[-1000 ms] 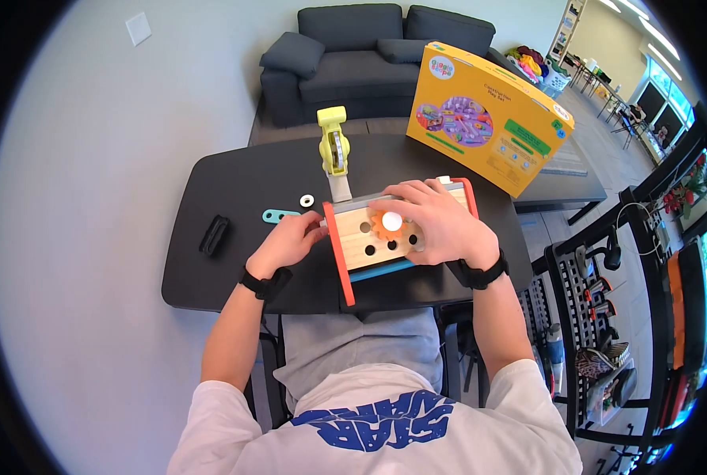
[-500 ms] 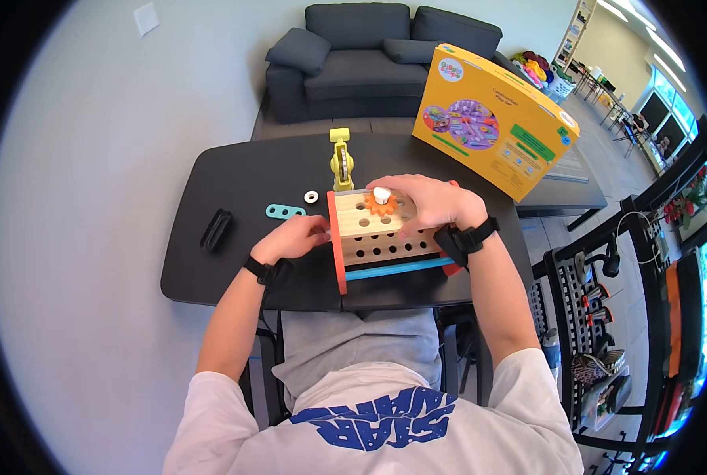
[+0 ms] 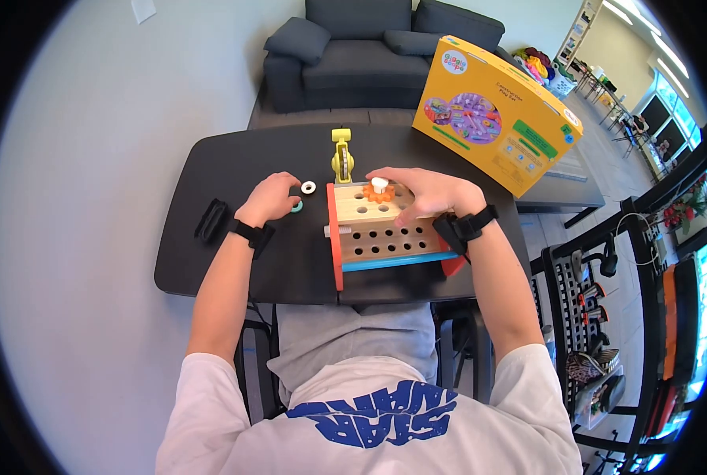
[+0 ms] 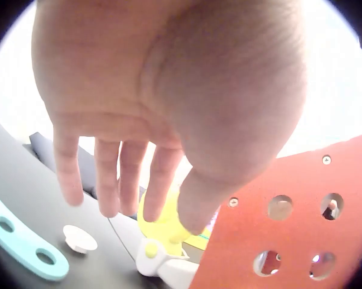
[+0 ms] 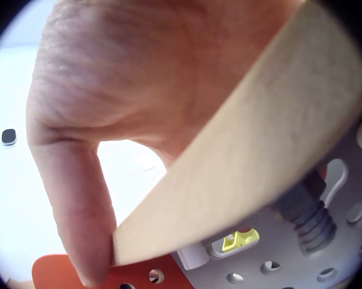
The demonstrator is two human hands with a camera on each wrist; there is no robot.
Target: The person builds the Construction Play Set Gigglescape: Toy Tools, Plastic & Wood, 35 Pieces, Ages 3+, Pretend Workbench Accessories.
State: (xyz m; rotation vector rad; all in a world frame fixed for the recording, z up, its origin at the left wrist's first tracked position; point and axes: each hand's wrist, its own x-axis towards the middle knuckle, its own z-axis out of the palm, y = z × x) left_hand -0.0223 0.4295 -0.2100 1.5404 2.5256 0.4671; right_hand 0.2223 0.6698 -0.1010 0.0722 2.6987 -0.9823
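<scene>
My right hand (image 3: 444, 194) grips the wooden top of a toy workbench (image 3: 396, 240), its thumb on the near edge and its fingers over the top. An orange gear (image 3: 375, 195) with a white knob (image 3: 379, 184) sits on that top. A white bolt (image 3: 341, 231) sticks through the red side panel (image 3: 335, 257). My left hand (image 3: 270, 198) is above the table, left of the workbench, its fingers extended and holding nothing in the left wrist view. Below it lie a teal strip with holes (image 4: 30, 256) and a white ring (image 4: 81, 239). A grey threaded bolt (image 5: 313, 229) shows beneath the wooden top.
A yellow-green tool (image 3: 342, 162) stands behind the workbench's left end. A black object (image 3: 211, 220) lies at the left of the dark table (image 3: 234, 170). The yellow play-set box (image 3: 512, 111) stands at the back right, with a grey sofa (image 3: 361, 67) beyond.
The workbench was turned so its holed front shows more. My left hand has left the bolt at the red side and moved left and away over the teal strip. My right hand stays on the workbench.
</scene>
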